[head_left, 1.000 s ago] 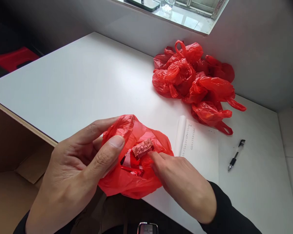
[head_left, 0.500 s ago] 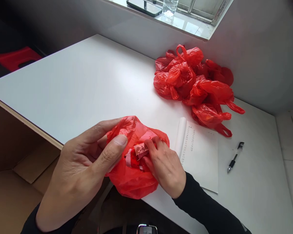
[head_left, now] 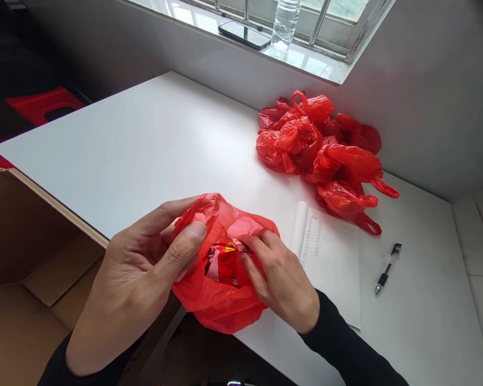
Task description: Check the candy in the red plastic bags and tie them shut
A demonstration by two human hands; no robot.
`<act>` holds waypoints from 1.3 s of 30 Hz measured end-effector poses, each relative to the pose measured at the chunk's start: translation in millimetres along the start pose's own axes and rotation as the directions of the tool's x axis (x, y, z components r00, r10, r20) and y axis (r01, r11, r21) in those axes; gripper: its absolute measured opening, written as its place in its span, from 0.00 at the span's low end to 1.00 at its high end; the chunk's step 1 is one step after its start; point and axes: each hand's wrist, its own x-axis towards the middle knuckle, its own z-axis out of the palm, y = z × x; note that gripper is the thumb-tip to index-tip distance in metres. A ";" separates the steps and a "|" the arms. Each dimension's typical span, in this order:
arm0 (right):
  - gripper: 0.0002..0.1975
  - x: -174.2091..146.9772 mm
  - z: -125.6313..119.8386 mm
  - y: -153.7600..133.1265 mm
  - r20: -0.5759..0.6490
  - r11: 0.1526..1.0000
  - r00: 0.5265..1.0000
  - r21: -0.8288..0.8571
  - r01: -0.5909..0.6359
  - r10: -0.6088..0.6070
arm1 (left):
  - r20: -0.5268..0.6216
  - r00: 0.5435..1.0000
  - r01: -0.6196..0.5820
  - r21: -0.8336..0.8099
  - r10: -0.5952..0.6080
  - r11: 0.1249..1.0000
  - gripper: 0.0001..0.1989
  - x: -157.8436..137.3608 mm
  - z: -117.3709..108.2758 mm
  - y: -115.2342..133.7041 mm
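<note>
My left hand [head_left: 145, 262] is closed on the rim of a red plastic bag [head_left: 221, 316], thumb outside and the other fingers partly hidden by the film. The bag's mouth faces up, held over the table's front edge. Inside lie shiny red and pink wrapped packets [head_left: 223, 265]. My right hand [head_left: 279, 273] reaches into the mouth from the right. Its thumb and fingers pinch a small wrapped packet [head_left: 240, 244], mostly hidden by the fingertips.
Several knotted red bags [head_left: 317, 150] are heaped against the wall on the white table [head_left: 145, 145]. A notepad [head_left: 334, 257] and a pen [head_left: 387, 269] lie at right. A cardboard box [head_left: 28, 230] stands at left. A phone [head_left: 244, 35] and a bottle [head_left: 285, 27] rest on the windowsill.
My right hand has shifted slightly right, and the packet at its fingertips has turned so its printed label no longer shows. More red packets show below. The left hand keeps its grip; the view tilted up.
</note>
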 end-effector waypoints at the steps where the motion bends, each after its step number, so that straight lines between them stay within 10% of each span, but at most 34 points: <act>1: 0.10 -1.0 -2.3 0.9 -0.008 0.994 1.000 0.108 0.005 -0.004 | -0.009 1.000 -0.004 -0.004 0.004 1.000 0.16 -0.4 -0.2 0.1; 6: 0.08 -1.1 -8.6 2.5 0.145 0.823 0.986 0.548 -0.149 0.082 | 0.014 1.000 0.022 -0.014 -0.022 1.000 0.16 -3.6 -0.6 2.3; 11: 0.12 3.7 -7.2 8.9 0.277 0.741 0.941 0.587 -0.325 0.193 | 0.042 0.999 0.030 -0.053 -0.028 0.998 0.15 -2.4 0.4 1.2; 20: 0.08 8.8 -1.4 16.7 0.075 0.879 0.966 0.403 -0.256 0.247 | 0.069 0.997 0.042 -0.057 -0.038 0.998 0.15 0.2 2.3 1.7; 26: 0.07 8.2 -1.1 21.8 0.131 0.771 0.949 0.557 -0.310 0.288 | 0.063 0.995 0.082 -0.043 -0.079 0.996 0.14 -0.9 3.0 3.3; 33: 0.20 5.9 -8.9 19.8 0.232 0.908 0.961 0.352 -0.229 0.152 | 0.105 0.993 0.054 -0.019 -0.052 0.998 0.15 0.8 2.4 5.9; 39: 0.08 6.2 -6.6 19.0 0.213 0.878 0.947 0.369 -0.306 0.241 | 0.078 0.995 0.060 -0.042 -0.056 0.997 0.14 -0.9 2.8 3.7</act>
